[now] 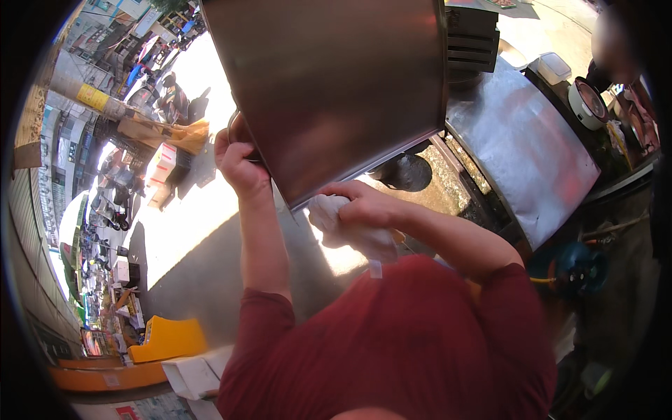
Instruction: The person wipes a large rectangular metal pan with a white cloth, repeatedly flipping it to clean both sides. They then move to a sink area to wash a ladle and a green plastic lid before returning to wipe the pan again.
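Observation:
A large stainless-steel panel or box (341, 79) with a brownish, reflective face fills the upper middle of the view. My left hand (242, 165) is closed around a curved metal handle (231, 125) at its left edge. In my right hand (362, 205) is a bunched, pale cloth (336, 223), held against or very close to the panel's lower rim near its left corner. A white tag hangs from the cloth. Behind the panel, a dark round object (407, 172) is partly covered, so I cannot tell what it is.
A metal-covered counter (525, 147) stands to the right, with a plastic container (552, 68) and a white round appliance (588, 105) beyond it. Lower right is a blue-green gas cylinder (569, 270). White boxes (161, 170) and parked scooters (113, 199) line the left.

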The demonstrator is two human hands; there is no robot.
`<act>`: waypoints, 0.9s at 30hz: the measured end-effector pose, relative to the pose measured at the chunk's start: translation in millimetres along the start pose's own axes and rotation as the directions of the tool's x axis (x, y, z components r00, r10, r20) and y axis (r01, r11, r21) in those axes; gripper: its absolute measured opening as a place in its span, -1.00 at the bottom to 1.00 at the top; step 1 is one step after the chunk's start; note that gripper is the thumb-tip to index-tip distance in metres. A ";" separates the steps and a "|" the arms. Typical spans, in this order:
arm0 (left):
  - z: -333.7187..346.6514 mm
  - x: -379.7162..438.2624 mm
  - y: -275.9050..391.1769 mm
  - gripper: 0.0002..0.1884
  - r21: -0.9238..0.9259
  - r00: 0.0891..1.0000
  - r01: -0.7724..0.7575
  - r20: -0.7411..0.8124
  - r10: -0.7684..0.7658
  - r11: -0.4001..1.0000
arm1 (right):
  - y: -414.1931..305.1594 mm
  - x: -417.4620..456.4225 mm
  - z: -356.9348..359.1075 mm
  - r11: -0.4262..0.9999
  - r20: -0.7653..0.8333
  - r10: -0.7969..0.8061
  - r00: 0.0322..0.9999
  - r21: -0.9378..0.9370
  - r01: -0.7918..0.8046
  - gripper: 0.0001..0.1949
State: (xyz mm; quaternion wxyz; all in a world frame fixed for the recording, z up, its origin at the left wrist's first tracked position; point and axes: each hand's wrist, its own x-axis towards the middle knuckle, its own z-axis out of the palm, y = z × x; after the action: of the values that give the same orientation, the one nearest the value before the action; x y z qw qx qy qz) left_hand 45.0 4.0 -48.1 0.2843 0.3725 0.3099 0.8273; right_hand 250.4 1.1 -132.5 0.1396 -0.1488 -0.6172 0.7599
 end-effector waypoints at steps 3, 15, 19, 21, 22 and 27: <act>5.1 -4.1 1.0 -0.69 0.029 1.000 0.007 -0.013 -0.006 1.000 | -11.8 15.4 22.0 0.998 -0.087 -0.012 0.996 0.053 0.016 -0.34; -15.8 -28.4 -8.5 -0.75 0.384 0.919 -0.229 0.389 0.069 0.894 | 65.7 11.2 -95.8 0.546 -0.591 0.043 0.805 -0.661 -0.515 -0.49; 6.1 -51.6 -4.7 -0.73 0.236 0.531 -0.627 0.827 0.186 0.742 | 36.9 24.1 -128.9 0.971 -0.604 -0.072 0.794 0.141 0.195 -0.56; 6.5 -58.7 -6.2 -0.75 0.163 0.426 -0.651 0.887 0.179 0.741 | 37.1 4.4 -130.8 0.978 -0.603 -0.063 0.795 0.120 0.169 -0.56; 9.8 -55.0 0.5 -0.78 0.092 0.359 -0.669 0.909 0.212 0.737 | 45.7 -9.1 -133.9 0.988 -0.638 -0.045 0.768 0.084 0.128 -0.56; 25.0 -28.8 21.9 -0.83 0.005 0.119 -0.736 0.985 0.123 0.677 | 101.0 -69.8 -168.3 0.954 -0.842 0.067 0.535 -0.103 -0.282 -0.56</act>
State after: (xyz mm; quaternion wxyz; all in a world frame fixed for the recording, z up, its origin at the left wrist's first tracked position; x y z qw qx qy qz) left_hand 75.8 -22.8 -31.7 0.0317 0.9172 0.1513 0.3671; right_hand 378.6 104.2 -260.3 0.3190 -0.5658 -0.5419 0.5333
